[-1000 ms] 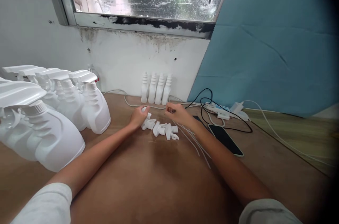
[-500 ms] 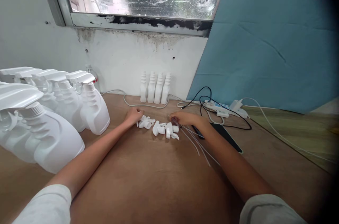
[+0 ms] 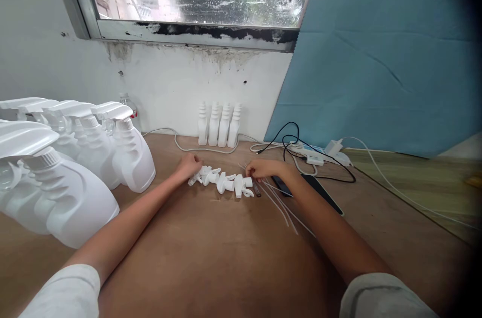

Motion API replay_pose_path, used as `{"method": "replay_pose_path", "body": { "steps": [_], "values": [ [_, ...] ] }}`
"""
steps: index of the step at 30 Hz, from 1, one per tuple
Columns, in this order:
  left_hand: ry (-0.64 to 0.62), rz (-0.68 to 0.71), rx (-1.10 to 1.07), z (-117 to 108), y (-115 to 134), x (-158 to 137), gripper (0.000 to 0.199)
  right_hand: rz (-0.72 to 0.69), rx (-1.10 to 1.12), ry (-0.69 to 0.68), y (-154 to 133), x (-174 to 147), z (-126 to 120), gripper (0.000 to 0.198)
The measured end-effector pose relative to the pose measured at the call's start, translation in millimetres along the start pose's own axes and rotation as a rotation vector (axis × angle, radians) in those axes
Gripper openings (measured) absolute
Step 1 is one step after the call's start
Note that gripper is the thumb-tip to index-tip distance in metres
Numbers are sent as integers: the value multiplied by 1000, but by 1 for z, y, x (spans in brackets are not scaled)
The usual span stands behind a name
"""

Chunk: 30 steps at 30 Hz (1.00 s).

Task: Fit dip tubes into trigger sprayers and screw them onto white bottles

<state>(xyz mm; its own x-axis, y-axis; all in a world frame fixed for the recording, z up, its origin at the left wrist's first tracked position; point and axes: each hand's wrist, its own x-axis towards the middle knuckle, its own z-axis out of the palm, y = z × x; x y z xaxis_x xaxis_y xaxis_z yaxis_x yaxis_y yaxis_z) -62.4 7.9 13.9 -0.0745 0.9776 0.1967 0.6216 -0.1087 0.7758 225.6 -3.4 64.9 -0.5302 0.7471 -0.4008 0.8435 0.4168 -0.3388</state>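
Observation:
My left hand (image 3: 189, 166) is closed at the left end of a row of white trigger spray heads (image 3: 225, 182). Its fingertips are pressed together beside the leftmost spray head (image 3: 195, 177), and what they grip, if anything, is hidden. At the row's right end, my right hand (image 3: 259, 168) curls downward over several thin clear tubes (image 3: 280, 203), which fan out under my forearm. A small dark, semi-clear piece (image 3: 256, 188) lies just below its fingers. Whatever sits between those fingertips cannot be made out.
Large white spray bottles (image 3: 83, 192) crowd the left. Several small white bottles (image 3: 213, 127) stand against the wall. To the right lie a dark tablet-like device (image 3: 320, 191), black and white cables (image 3: 289, 140) and a power strip (image 3: 320, 155). A blue cloth (image 3: 369, 57) hangs behind.
My right hand has shifted slightly right, exposing the dark piece under its fingers. More of the leftmost spray head shows beside my left hand. The view has moved a little.

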Motion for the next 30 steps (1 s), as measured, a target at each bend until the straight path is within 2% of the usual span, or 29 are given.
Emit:
{"method": "replay_pose_path", "body": {
  "steps": [8,11,14,18,21,26,30],
  "values": [
    [-271,-108,84,3,1,-4,27,84,11,-48,-5,-5,-4,29],
    [-330,-109,89,4,1,-4,28,110,-3,-54,-2,-7,-6,30],
    [-296,-58,91,3,3,-4,30,105,-18,-37,1,-7,-8,32],
    [-191,102,82,2,9,-5,30,54,-37,12,1,-5,-9,35],
    [-194,205,84,5,11,-6,35,6,-54,40,-5,-7,-10,35],
    [-177,219,138,10,0,-5,35,-56,-103,83,-35,-14,-17,29],
    [-157,214,139,11,-8,-2,27,8,-172,177,-61,-14,-26,27]
  ]
}}
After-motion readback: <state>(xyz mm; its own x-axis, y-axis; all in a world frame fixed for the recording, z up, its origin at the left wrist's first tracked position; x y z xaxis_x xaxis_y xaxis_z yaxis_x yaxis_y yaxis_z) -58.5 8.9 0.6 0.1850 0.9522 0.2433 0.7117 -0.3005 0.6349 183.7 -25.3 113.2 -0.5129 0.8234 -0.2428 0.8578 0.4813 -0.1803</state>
